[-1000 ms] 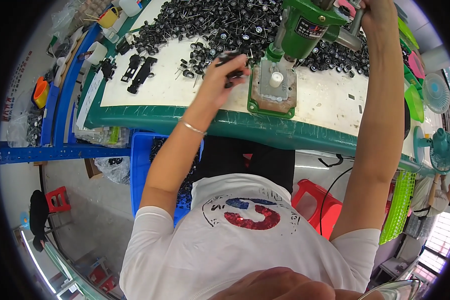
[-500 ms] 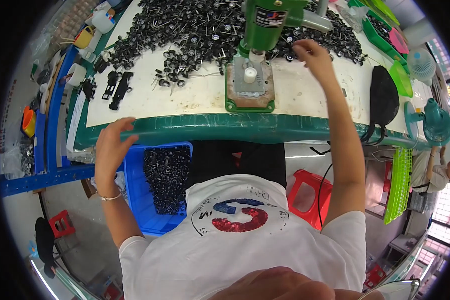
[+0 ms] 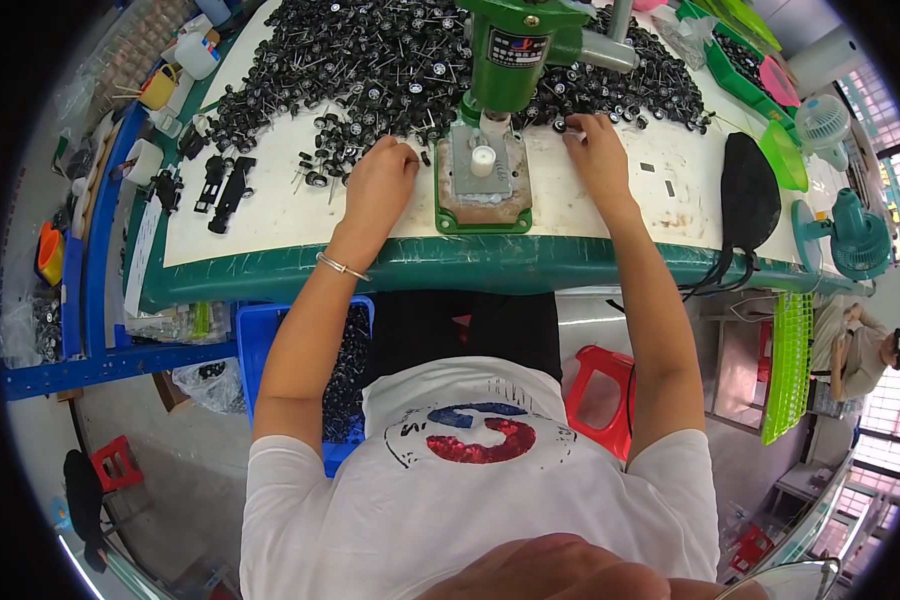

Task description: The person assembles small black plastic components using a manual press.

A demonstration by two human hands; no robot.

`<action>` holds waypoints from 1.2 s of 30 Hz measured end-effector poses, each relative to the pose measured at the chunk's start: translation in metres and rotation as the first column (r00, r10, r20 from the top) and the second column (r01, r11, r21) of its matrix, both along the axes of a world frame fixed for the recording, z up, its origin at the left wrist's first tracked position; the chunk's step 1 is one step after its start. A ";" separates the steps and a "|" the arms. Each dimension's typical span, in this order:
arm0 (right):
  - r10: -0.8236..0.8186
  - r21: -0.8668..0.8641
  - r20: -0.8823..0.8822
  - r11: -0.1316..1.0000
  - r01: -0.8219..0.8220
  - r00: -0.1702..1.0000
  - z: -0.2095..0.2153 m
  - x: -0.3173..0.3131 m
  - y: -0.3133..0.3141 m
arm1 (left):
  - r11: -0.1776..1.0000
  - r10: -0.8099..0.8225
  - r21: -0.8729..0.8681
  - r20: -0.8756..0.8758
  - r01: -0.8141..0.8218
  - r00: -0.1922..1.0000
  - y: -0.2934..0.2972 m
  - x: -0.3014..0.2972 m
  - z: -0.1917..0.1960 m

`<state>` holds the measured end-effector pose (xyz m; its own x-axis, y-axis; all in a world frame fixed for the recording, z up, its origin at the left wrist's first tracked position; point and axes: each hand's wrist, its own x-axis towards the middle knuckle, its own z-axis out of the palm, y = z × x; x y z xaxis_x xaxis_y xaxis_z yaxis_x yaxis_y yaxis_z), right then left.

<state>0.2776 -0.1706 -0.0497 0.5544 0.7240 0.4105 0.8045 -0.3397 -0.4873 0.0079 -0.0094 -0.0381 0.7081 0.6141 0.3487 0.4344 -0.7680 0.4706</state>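
My left hand (image 3: pixel 382 182) is over the table just left of the press base, its fingers curled together beside a small black wheel (image 3: pixel 426 158). What they pinch, if anything, is hidden. My right hand (image 3: pixel 600 165) rests on the white tabletop right of the press, thumb and forefinger a little apart next to a black toy wheel (image 3: pixel 560 126) at the pile's edge. Between my hands stands a green bench press (image 3: pixel 505 70). Its base plate (image 3: pixel 484 215) carries a grey metal block with a round white fixture (image 3: pixel 483 161) under the ram.
A large heap of black wheels and metal axles (image 3: pixel 370 60) covers the table's far side. Black toy chassis (image 3: pixel 232 195) lie at left. A blue bin (image 3: pixel 255 350) of black parts stands below the edge. A black cap-like item (image 3: pixel 750 190) and green fan (image 3: pixel 860 235) are at right.
My left hand has moved from before the table's edge up and right, beside the press. My right hand has lowered slightly towards the tabletop by the wheel. The whole view has shifted a little.
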 end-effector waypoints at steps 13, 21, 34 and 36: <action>0.002 -0.005 -0.147 1.000 -0.003 0.989 0.014 -0.015 0.005 | 0.561 0.213 -0.759 0.518 0.330 0.829 -0.015 -0.018 0.010; 0.457 0.291 -0.363 0.883 -0.368 0.812 0.054 -0.102 0.005 | 0.569 0.205 -0.739 0.554 0.362 0.807 -0.030 0.009 0.019; 0.378 0.227 -0.445 0.925 -0.306 0.812 0.044 -0.105 0.004 | 0.617 0.096 -0.669 0.587 0.414 0.804 -0.045 0.031 0.039; 0.392 0.271 -0.438 0.916 -0.297 0.809 0.046 -0.095 0.001 | 0.615 0.082 -0.660 0.598 0.432 0.797 -0.048 0.035 0.042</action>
<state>0.1831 -0.1699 -0.0034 0.4416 0.8436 0.3054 0.5045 0.0480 -0.8621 0.0427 -0.0575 0.0035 0.6823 0.7092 0.1773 -0.1842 -0.0680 0.9805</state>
